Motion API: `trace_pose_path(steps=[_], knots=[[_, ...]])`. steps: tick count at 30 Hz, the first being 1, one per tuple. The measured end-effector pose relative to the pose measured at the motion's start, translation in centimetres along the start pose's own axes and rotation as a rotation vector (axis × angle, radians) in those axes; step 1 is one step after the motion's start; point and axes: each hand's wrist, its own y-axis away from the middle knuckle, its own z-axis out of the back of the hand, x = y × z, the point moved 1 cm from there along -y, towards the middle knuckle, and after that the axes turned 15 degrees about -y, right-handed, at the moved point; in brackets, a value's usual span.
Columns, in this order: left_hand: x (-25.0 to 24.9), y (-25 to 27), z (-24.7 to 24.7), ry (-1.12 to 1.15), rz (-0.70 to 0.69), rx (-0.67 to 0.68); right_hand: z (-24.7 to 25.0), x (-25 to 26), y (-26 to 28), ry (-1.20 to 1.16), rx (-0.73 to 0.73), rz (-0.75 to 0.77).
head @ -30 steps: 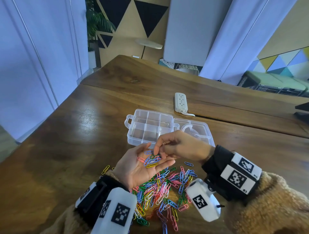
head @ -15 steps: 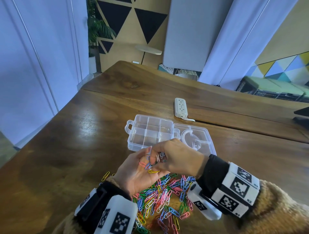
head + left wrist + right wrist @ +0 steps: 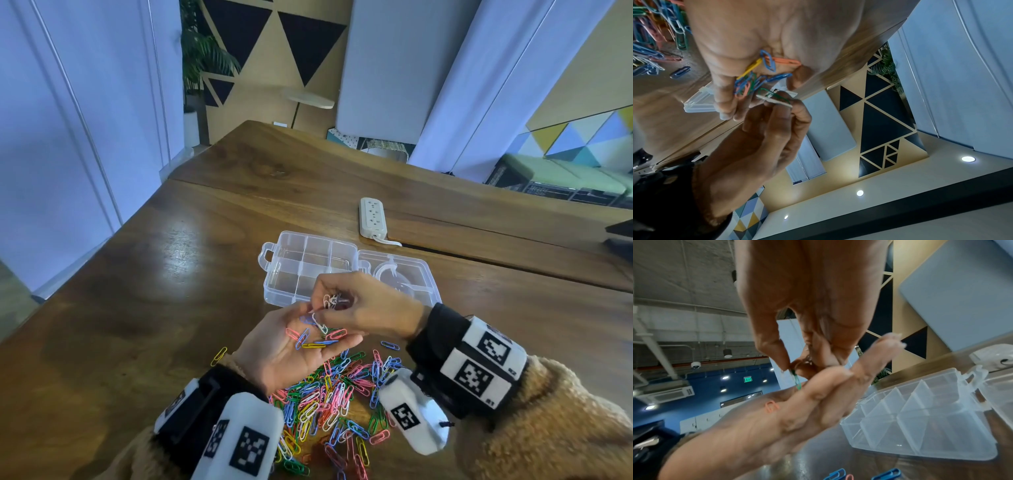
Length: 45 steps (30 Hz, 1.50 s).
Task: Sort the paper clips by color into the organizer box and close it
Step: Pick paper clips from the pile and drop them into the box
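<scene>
My left hand [image 3: 274, 359] lies palm up above the table, carrying several pink, blue and yellow paper clips [image 3: 313, 339] on its palm [image 3: 777, 32]. Just above it, my right hand [image 3: 363, 308] pinches white paper clips [image 3: 330, 301]. One white clip [image 3: 774, 101] has a green clip [image 3: 768, 94] hooked to it, also visible in the right wrist view [image 3: 797, 382]. The clear organizer box [image 3: 284, 298] stands open behind the hands, with its lid [image 3: 423, 274] laid flat to the right and its compartments [image 3: 920, 426] looking empty. A pile of mixed clips [image 3: 329, 401] lies under my wrists.
A white power strip [image 3: 372, 217] lies on the wooden table beyond the box. A lone yellow clip [image 3: 219, 356] sits left of the pile and a blue one [image 3: 390, 345] to its right. The table edge runs along the left.
My right hand dipped its fingertips into the left palm, then rose a little with white clips pinched. The left hand stayed palm up under it.
</scene>
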Motion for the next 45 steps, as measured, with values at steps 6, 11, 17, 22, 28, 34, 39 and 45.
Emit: trace_pose_path(steps=[6,11,17,22,28,34,39,45], knots=[[-0.3,0.3,-0.7,0.027,0.066,-0.008,0.3,-1.0,-0.1,-0.165,-0.034,-0.026],[-0.5,0.4,-0.5,0.056,0.068,-0.015,0.1,-1.4,0.0,-0.117,-0.05,0.001],[-0.7,0.8,-0.9,0.072,0.088,-0.005,0.3,-1.2,0.3,0.012,-0.073,-0.004],[-0.7,0.6,-0.7,0.117,0.095,-0.045,0.2,-0.5,0.2,0.084,-0.068,0.015],[-0.9,0.9,-1.2,0.126,0.049,-0.031,0.7,0.1,0.3,0.144,-0.094,0.032],[-0.8,0.7,-0.8,0.097,0.021,-0.03,0.9,0.4,1.0,0.239,-0.048,0.007],[-0.8,0.6,-0.8,0.113,0.042,-0.042,0.2,-0.2,0.7,0.3,-0.023,-0.003],[-1.1,0.5,-0.4,0.125,0.089,-0.038,1.2,-1.1,0.2,0.088,-0.052,-0.007]])
